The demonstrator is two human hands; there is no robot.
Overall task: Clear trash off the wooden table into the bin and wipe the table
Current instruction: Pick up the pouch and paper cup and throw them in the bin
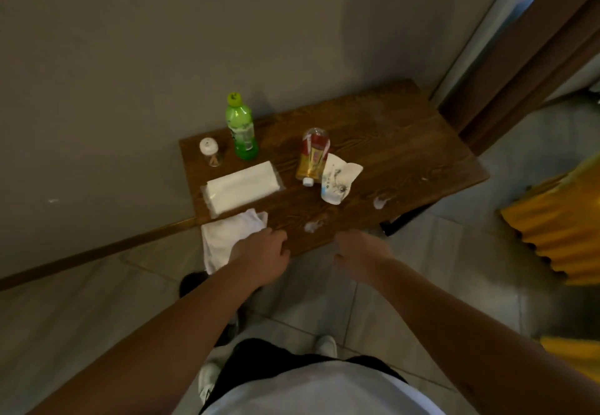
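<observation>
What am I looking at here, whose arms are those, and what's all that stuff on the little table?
This is one picture from a camera worn on a person's head, looking down, so the arms are the wearer's own. The left hand rests on a white cloth hanging over the near edge of the wooden table. The right hand hovers, loosely open and holding nothing. On the table: an upright green bottle, a small jar with a white lid, a tissue pack, a bottle lying on its side, a crushed paper cup touching it, and two small crumpled scraps. No bin is in view.
</observation>
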